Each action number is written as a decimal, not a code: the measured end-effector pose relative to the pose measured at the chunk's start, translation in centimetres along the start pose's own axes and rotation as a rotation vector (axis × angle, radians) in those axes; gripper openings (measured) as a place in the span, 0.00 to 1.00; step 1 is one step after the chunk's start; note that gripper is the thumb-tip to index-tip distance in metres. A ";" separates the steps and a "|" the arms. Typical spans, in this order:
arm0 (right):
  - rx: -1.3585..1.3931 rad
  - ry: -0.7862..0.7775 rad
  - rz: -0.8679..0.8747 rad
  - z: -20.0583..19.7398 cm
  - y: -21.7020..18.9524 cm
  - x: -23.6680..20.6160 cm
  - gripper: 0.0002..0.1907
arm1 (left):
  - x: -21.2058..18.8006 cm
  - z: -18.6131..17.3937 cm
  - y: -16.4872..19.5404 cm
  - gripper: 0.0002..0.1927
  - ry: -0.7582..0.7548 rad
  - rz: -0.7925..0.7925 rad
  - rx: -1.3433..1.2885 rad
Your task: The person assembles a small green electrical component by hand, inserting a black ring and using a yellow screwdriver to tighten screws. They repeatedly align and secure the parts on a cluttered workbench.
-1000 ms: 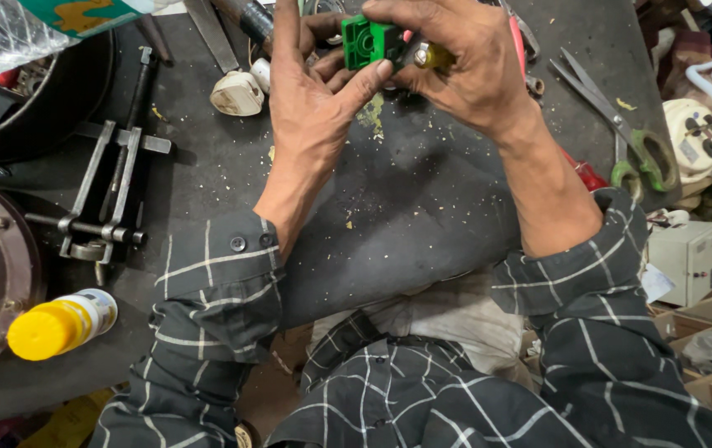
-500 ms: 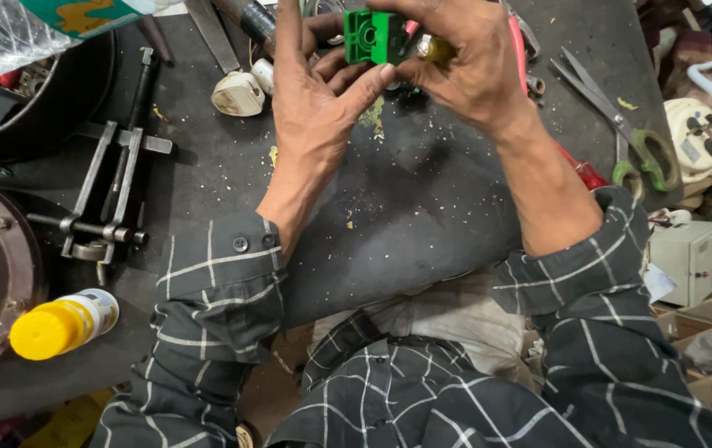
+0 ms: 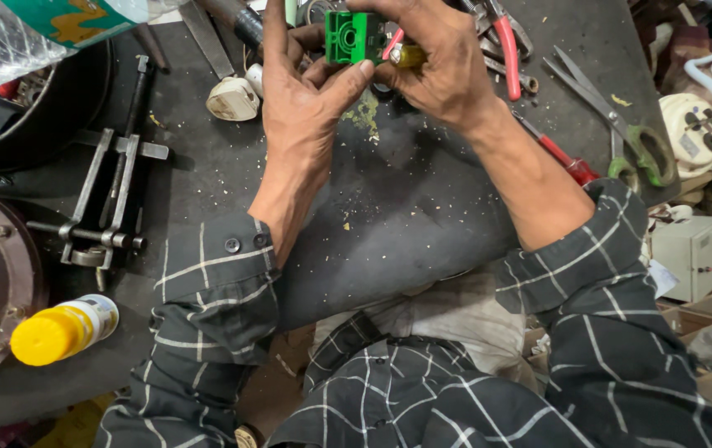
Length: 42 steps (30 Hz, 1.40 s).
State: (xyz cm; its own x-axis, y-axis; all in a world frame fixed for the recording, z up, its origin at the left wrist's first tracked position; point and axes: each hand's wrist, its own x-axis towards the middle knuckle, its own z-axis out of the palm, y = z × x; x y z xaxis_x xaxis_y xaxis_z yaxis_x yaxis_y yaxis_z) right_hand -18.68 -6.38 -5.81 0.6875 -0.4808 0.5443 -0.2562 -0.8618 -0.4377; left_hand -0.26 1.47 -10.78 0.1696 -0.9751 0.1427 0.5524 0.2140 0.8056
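Both hands meet over the far edge of a dark grey work surface [image 3: 406, 224]. My left hand [image 3: 302, 99] grips a small green plastic block [image 3: 354, 36] with a round hole in its face, thumb pressed on its lower edge. My right hand [image 3: 447, 70] is closed around a tool with a yellowish handle [image 3: 406, 56], its tip held against the green block's right side. The tool's working end is hidden by my fingers. Green-yellow crumbs [image 3: 364, 116] lie on the surface just under the hands.
A metal puller [image 3: 107, 207] lies at left beside a dark round pan [image 3: 57, 108]. A yellow-capped bottle [image 3: 61, 330] rests at lower left. Red-handled pliers [image 3: 505, 50], green-handled scissors [image 3: 621, 124], a white plug [image 3: 233, 98], a clear plastic bottle [image 3: 16, 37] and a beige box [image 3: 692, 255] surround the spot.
Both hands with the green block have shifted slightly away, toward the top of view. The grip on block and tool is unchanged.
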 end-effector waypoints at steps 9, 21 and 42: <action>-0.041 0.030 -0.010 0.2 -0.4 0.2 0.25 | -0.1 0.1 0.3 0.58 0.028 -0.022 -0.013; -0.050 0.042 0.050 0.9 -1.3 0.4 0.24 | 0.3 0.1 0.2 0.55 0.061 -0.052 -0.187; -0.049 0.043 0.025 1.0 -1.4 0.6 0.24 | 0.0 -0.1 0.6 0.54 0.076 -0.078 -0.132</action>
State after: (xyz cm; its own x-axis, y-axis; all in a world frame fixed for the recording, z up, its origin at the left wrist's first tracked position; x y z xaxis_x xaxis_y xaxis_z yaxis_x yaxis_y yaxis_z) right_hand -17.22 -5.34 -5.56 0.6507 -0.5079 0.5645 -0.3066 -0.8559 -0.4166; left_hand 0.17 1.57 -10.37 0.1806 -0.9829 0.0349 0.6678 0.1486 0.7294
